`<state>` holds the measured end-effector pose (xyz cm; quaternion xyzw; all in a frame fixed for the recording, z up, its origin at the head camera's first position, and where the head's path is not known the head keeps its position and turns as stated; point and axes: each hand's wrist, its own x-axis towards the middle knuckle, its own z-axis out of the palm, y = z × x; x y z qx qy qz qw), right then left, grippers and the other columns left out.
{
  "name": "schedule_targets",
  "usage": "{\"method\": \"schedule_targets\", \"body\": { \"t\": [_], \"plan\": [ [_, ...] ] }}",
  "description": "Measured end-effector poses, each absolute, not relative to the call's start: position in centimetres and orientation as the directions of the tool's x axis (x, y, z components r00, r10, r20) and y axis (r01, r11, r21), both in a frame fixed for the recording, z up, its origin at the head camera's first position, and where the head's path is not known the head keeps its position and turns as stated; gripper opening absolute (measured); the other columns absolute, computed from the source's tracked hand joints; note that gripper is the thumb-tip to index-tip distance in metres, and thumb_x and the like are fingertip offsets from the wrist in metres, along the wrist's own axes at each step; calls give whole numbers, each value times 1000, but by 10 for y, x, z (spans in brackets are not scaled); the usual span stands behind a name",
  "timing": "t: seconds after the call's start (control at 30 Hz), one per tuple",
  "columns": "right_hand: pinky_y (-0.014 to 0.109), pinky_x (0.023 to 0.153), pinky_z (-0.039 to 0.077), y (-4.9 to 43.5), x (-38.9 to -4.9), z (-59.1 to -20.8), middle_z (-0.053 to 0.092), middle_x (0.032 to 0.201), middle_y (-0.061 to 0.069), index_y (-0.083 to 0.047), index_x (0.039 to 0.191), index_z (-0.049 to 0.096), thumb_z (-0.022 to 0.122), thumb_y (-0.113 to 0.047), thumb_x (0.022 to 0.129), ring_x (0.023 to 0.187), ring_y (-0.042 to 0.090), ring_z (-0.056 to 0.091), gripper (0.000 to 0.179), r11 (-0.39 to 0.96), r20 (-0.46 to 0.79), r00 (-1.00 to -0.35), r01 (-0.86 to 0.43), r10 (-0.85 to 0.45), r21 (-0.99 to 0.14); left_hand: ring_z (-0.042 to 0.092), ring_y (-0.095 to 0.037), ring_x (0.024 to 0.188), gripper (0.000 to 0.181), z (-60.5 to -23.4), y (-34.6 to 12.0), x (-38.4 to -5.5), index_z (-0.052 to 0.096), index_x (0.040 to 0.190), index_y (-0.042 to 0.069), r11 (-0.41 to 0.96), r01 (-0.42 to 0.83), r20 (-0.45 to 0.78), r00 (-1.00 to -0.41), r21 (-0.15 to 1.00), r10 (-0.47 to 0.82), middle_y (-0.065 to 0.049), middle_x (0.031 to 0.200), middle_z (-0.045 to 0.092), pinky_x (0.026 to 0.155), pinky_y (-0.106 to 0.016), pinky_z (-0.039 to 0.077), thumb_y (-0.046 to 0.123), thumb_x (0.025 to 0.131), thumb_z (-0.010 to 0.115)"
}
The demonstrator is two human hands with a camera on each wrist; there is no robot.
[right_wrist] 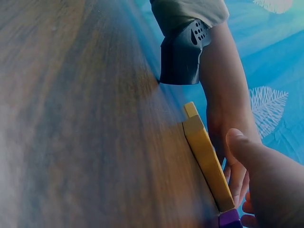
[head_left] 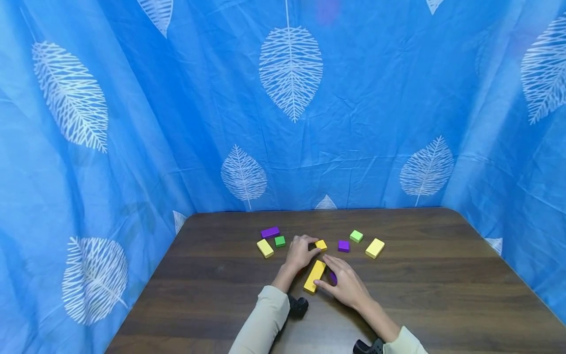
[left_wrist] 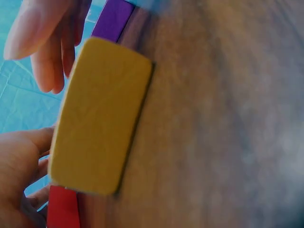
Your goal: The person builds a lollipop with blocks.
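In the head view my left hand point(head_left: 299, 253) reaches to a small yellow-orange block point(head_left: 321, 245), which its thumb and index finger pinch. A long yellow block point(head_left: 314, 277) lies flat on the table just in front of my hands. My right hand point(head_left: 348, 284) hovers beside it, thumb and fingers spread; the left wrist view shows this thumb point(left_wrist: 26, 35) raised above the block. A purple block point(right_wrist: 230, 218) sits by the long block, mostly hidden under my right hand in the head view. Near my left hand, a red block point(left_wrist: 64, 209) shows only in the left wrist view.
On the left lie a purple block point(head_left: 270, 232), a pale yellow block point(head_left: 265, 248) and a green block point(head_left: 280, 241). To the right are another purple block point(head_left: 343, 246), a light green block point(head_left: 356, 236) and a pale yellow block point(head_left: 375, 249). A blue curtain point(head_left: 353, 98) hangs behind the wooden table point(head_left: 212, 295).
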<state>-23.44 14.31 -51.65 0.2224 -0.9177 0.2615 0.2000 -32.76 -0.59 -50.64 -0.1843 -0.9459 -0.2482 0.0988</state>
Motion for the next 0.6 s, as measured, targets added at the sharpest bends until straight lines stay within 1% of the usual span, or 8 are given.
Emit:
{"method": "schedule_targets", "body": {
  "t": [0.37, 0.6],
  "plan": [
    [47, 96, 39, 139, -232, -520, 55, 128, 11, 1, 123, 57, 63, -58, 77, 116, 32, 50, 75, 753, 472, -812, -538, -343, -379, 52, -20, 95, 30, -506, -10, -326, 69, 111, 15, 817, 389, 280, -915, 425, 290, -2, 111, 64, 85, -34, 43, 29, 84, 68],
    [48, 96, 39, 137, -230, -521, 55, 126, 15, 4, 122, 58, 64, -58, 77, 115, 33, 51, 77, 743, 496, -787, -569, -367, -352, 53, -20, 96, 31, -507, -10, -327, 69, 111, 15, 821, 393, 280, -913, 414, 296, -2, 111, 64, 85, -35, 43, 30, 84, 68]
  ]
}}
